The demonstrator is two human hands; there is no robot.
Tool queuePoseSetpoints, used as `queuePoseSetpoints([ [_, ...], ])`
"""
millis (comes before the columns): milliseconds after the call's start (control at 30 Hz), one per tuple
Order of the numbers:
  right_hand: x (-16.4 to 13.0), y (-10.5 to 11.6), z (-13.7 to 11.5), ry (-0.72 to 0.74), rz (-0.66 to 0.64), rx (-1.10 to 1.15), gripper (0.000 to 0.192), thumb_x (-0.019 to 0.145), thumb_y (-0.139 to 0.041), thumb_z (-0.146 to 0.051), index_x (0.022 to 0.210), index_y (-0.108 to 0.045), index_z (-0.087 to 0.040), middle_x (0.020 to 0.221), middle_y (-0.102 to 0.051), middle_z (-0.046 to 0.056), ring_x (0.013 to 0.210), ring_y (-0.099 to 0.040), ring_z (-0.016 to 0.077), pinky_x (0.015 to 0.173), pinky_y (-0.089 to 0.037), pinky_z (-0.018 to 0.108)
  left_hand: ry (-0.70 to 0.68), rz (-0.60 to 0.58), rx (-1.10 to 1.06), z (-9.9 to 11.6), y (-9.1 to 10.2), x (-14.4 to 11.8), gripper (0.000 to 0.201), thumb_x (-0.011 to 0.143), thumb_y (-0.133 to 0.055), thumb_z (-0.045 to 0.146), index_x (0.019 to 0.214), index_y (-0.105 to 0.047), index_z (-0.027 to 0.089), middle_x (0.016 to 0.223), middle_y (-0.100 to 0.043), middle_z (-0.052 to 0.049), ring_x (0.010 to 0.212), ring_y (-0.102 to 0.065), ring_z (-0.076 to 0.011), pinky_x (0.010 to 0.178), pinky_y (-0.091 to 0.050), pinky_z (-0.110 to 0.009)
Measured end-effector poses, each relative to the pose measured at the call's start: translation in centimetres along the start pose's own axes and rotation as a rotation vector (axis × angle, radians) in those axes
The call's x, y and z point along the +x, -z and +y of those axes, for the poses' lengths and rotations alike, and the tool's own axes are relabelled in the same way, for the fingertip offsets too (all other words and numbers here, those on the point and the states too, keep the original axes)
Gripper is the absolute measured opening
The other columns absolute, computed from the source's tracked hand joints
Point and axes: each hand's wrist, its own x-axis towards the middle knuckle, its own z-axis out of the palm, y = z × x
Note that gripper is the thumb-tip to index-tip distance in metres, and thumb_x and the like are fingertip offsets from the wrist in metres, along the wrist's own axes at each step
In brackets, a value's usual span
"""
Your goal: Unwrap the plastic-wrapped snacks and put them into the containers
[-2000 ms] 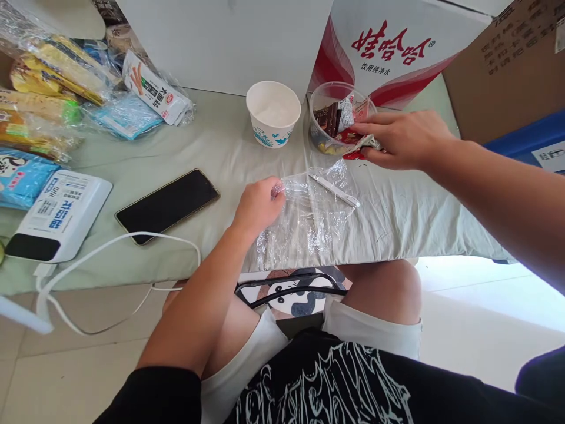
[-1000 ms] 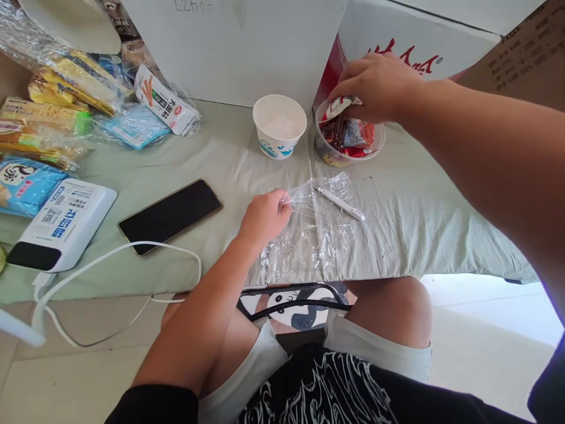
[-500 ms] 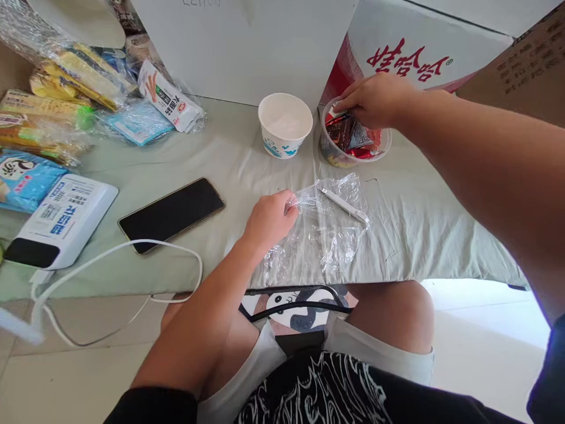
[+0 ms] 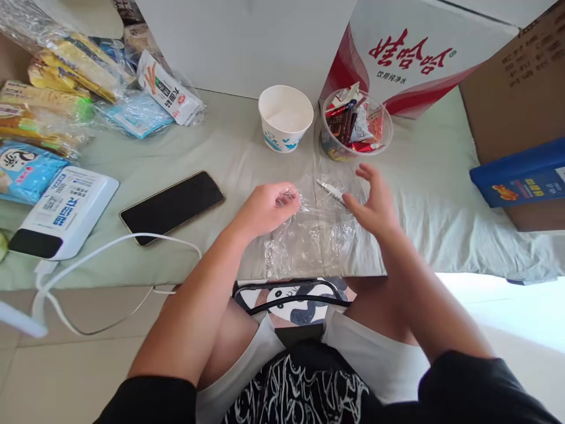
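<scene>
My left hand (image 4: 270, 207) is closed on the upper left corner of a clear plastic bag (image 4: 304, 250) lying flat on the cloth. My right hand (image 4: 373, 203) is open, thumb and fingers apart, at the bag's right side. Between the hands a white utility knife (image 4: 331, 190) lies on the bag, its far end partly hidden by my right thumb. Behind my right hand stands a round clear tub (image 4: 343, 154) filled with wrapped snacks (image 4: 356, 126). Left of the tub is a white paper bowl (image 4: 285, 121) with a blue print.
A black phone (image 4: 173, 206) lies to the left, beside a white power bank (image 4: 66, 212) with a white cable (image 4: 132, 235). Packaged snacks (image 4: 79, 76) heap at the back left. A red-and-white carton (image 4: 406, 56) stands behind the tub; a blue box (image 4: 521, 174) is at the right.
My right hand has come out of the snack tub and down toward the knife, its fingers now spread. The left hand keeps hold of the bag. The view has shifted slightly.
</scene>
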Motion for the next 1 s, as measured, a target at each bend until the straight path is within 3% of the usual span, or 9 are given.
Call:
queuePoseSetpoints([
  [100,-2.6,-2.4,1.2,-0.174,0.002,0.078,0.061,0.081,-0.071,-0.032,0.139,-0.052,-0.024,0.126,-0.073,0.014,0.122,-0.065,0.0351,0.108,-0.048,0.065,-0.007,-0.087,-0.102,-0.2,0.0,-0.1,0.02,0.085,-0.064,0.04,0.086,-0.065,0.02,0.076,-0.074,-0.002,0.072,-0.069,-0.016,0.065,-0.049,-0.027],
  [300,-2.2,-2.4,1.0,-0.119,0.128,0.234,0.036,0.088,-0.062,-0.023,0.124,-0.061,-0.027,0.096,-0.07,0.004,0.095,-0.068,0.0237,0.096,-0.055,0.049,0.065,-0.121,-0.191,-0.5,0.9,0.2,0.024,0.076,-0.075,0.039,0.089,-0.068,0.02,0.076,-0.076,-0.003,0.062,-0.064,-0.015,0.055,-0.045,-0.027],
  [467,-2.0,-2.3,1.9,-0.165,0.275,0.408,0.024,0.097,-0.056,-0.03,0.121,-0.058,-0.028,0.096,-0.061,0.002,0.071,-0.061,0.0143,0.07,-0.057,0.035,0.084,-0.033,-0.265,-1.0,2.1,0.7,0.027,0.068,-0.084,0.038,0.079,-0.067,0.02,0.086,-0.077,-0.006,0.076,-0.07,-0.0181,0.07,-0.054,-0.033],
  [633,-2.3,-2.3,2.6,-0.232,0.26,0.441,0.028,0.099,-0.055,-0.033,0.126,-0.054,-0.031,0.108,-0.061,0.004,0.058,-0.048,0.0084,0.051,-0.045,0.027,0.263,0.026,-0.226,-2.1,2.7,1.1,0.032,0.069,-0.087,0.035,0.076,-0.059,0.021,0.07,-0.071,-0.002,0.054,-0.058,-0.0129,0.052,-0.042,-0.03],
  [767,-2.4,-1.5,1.9,-0.308,0.167,0.449,0.048,0.091,-0.068,-0.03,0.135,-0.049,-0.033,0.115,-0.065,0.004,0.06,-0.048,0.0078,0.053,-0.044,0.026,0.127,0.269,-0.363,-2.7,3.3,1.3,0.041,0.065,-0.091,0.032,0.092,-0.06,0.025,0.068,-0.068,0.003,0.052,-0.053,-0.0109,0.051,-0.039,-0.028],
  [867,-2.3,-0.9,0.7,-0.34,0.013,0.492,0.035,0.089,-0.069,-0.027,0.122,-0.059,-0.028,0.097,-0.066,0.0,0.054,-0.043,0.0066,0.051,-0.04,0.025,-0.129,0.384,-0.485,-2.6,3.8,0.8,0.071,0.056,-0.1,0.03,0.113,-0.057,0.033,0.087,-0.073,0.006,0.072,-0.066,-0.0121,0.066,-0.053,-0.028],
  [933,-2.3,-0.8,0.0,-0.332,-0.005,0.507,0.022,0.089,-0.067,-0.026,0.111,-0.063,-0.026,0.089,-0.064,-0.001,0.053,-0.041,0.0063,0.05,-0.038,0.025,-0.238,0.382,-0.547,-2.3,3.7,0.1,0.09,0.05,-0.103,0.03,0.123,-0.053,0.043,0.112,-0.074,0.007,0.096,-0.072,-0.0141,0.079,-0.058,-0.028],
  [1000,-2.1,-1.0,-0.3,-0.315,0.054,0.525,0.02,0.09,-0.065,-0.027,0.11,-0.063,-0.026,0.091,-0.064,0.0,0.055,-0.044,0.0075,0.052,-0.042,0.026,-0.166,0.307,-0.6,-2.0,3.2,-0.6,0.101,0.049,-0.104,0.03,0.13,-0.049,0.052,0.133,-0.069,0.009,0.112,-0.072,-0.0171,0.085,-0.06,-0.031],
])
